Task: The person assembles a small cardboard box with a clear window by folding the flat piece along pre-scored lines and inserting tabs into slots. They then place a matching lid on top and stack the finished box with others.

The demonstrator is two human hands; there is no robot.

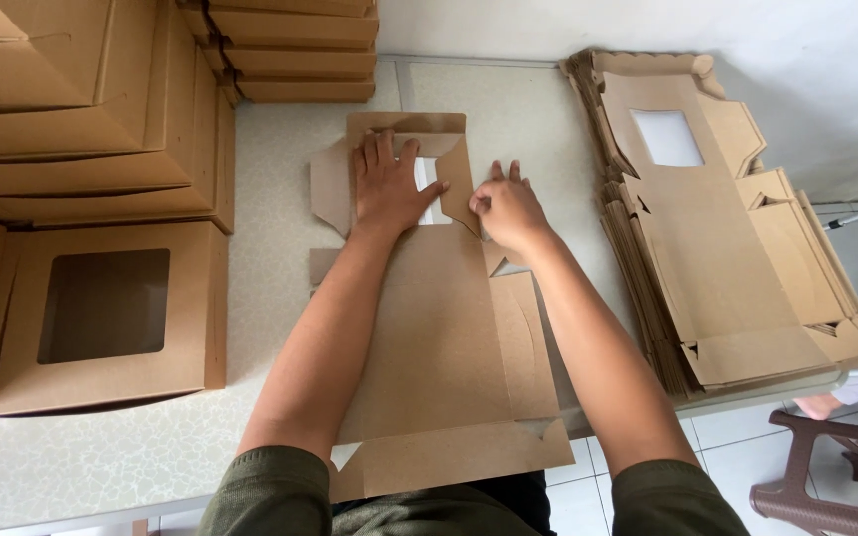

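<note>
Olive-green sleeves (290, 496) sat closest to the lens, with both bare forearms reaching out over a flat brown cardboard blank (439, 357) that lay on the pale speckled counter (101, 457), its near flap hanging past the counter's edge.

At the far left stood an assembled brown box (191, 308) with a square window cut in its lid, and behind it rose a stack of closed boxes (81, 109) of the same plain cardboard. More folded boxes (300, 55) were piled at the back, against the wall.

Next came the left hand (387, 184), laid palm-down on the far end of the blank, its fingers (377, 151) spread and pressing flat beside the blank's small window opening (427, 177) (only a sliver of it showed between the hands). Just right of that, the right hand (508, 208) was curled, its fingers (484, 203) bunched together and pinching the edge of a side flap (461, 194) that was folded up over the window panel.

Farther right lay a thick stack of unfolded blanks (717, 238), the top one showing a white rectangular window. Beyond the counter's edge, a dark brown plastic chair (826, 467) stood on white floor tiles.
</note>
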